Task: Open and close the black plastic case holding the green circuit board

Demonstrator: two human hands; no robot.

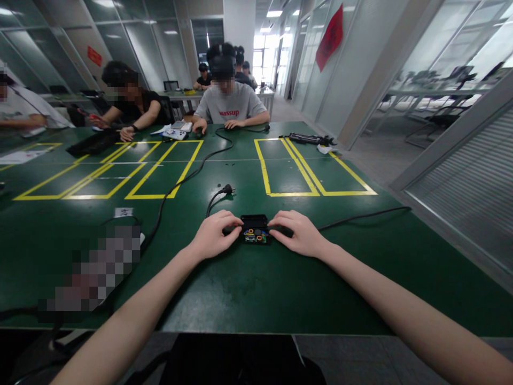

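Note:
An opened black case (254, 220) lies on the green table, with a small circuit board (256, 236) and ring-shaped coils showing in its near half. My left hand (216, 233) is closed on the case's left edge, thumb and fingertips drawn together there. At the right edge, my right hand (297, 233) has its fingers and thumb bent round the same case. Just beyond my left hand, a black plug (227, 189) rests on the table with its cord running toward that hand.
Yellow tape rectangles mark the green table (192, 294). A blurred-out object (100, 267) lies at left near a long black cable (196, 172). A black tool-like item (308, 139) is at the far right. Several people sit across the table.

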